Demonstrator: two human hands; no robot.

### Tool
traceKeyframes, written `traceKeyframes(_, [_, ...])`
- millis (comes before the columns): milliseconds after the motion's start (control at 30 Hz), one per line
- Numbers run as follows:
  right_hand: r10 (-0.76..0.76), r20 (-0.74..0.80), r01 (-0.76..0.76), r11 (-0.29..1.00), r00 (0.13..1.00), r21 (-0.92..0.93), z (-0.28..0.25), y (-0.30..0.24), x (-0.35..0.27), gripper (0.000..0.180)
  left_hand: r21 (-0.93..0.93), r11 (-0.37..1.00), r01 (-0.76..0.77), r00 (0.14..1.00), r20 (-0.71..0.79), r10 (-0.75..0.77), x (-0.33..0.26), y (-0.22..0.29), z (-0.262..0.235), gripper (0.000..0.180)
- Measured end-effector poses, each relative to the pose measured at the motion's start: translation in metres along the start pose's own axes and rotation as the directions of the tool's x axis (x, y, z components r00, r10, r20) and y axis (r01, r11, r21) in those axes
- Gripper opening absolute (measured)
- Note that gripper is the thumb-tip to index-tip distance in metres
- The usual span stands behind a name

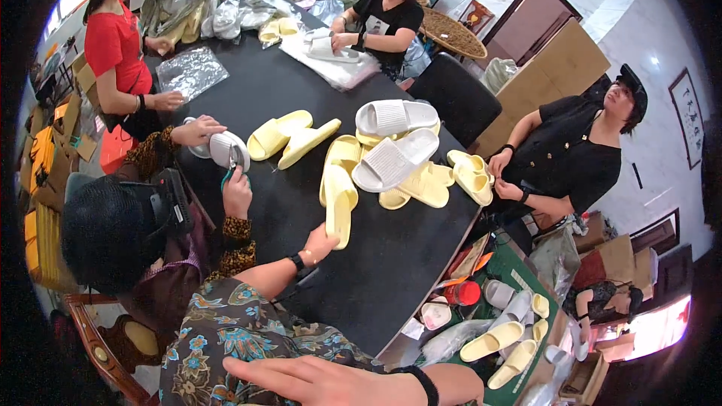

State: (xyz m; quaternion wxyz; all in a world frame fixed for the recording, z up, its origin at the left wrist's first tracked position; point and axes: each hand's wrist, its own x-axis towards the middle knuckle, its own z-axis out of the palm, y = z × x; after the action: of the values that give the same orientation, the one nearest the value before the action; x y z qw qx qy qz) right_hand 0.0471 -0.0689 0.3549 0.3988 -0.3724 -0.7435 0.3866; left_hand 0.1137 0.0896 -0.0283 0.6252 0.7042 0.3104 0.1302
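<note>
My left hand (320, 244), with a dark band at the wrist, is closed on the heel end of a pale yellow slipper (341, 210) at the middle of the black table. That slipper leans on another yellow slipper (344, 155). Low in the view, my right hand (316, 380) is stretched out over my dark floral clothing, fingers extended and holding nothing. Just beyond the held slipper is a pile with grey slippers (392, 162) on top of yellow slippers (429, 184). Another yellow pair (289, 135) lies farther left.
Beside me on the left, a co-worker's hand (238, 194) works a small green-handled tool at a grey slipper (229, 150). Other people stand around the black table (376, 278). Clear bags (194, 74) lie at the far side. At right, a green surface holds slippers and a red-lidded jar (465, 293).
</note>
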Motion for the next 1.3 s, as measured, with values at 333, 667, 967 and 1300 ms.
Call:
traceKeyframes(333, [-0.063, 0.017, 0.062, 0.997, 0.998, 0.047, -0.002, 0.014, 0.003, 0.037, 0.685, 0.684, -0.252, 0.319, 0.726, -0.609, -0.084, -0.021, -0.038, 0.064])
traceKeyframes(667, [-0.145, 0.002, 0.145, 0.988, 0.989, 0.058, 0.012, 0.023, 0.002, 0.040, -0.408, 0.870, 0.277, 0.961, 0.102, -0.258, 0.084, 0.033, 0.013, 0.036])
traceKeyframes(967, [-0.037, -0.103, 0.044, 0.997, 0.994, 0.071, 0.001, 0.007, -0.014, 0.051, -0.757, 0.543, 0.364, 0.909, 0.162, -0.384, 0.152, 0.022, 0.023, 0.037])
traceKeyframes(1300, [-0.040, -0.094, 0.046, 0.997, 0.995, 0.062, -0.004, 0.028, -0.029, 0.027, -0.673, 0.701, 0.237, 0.971, 0.163, -0.173, 0.024, 0.038, -0.009, 0.026])
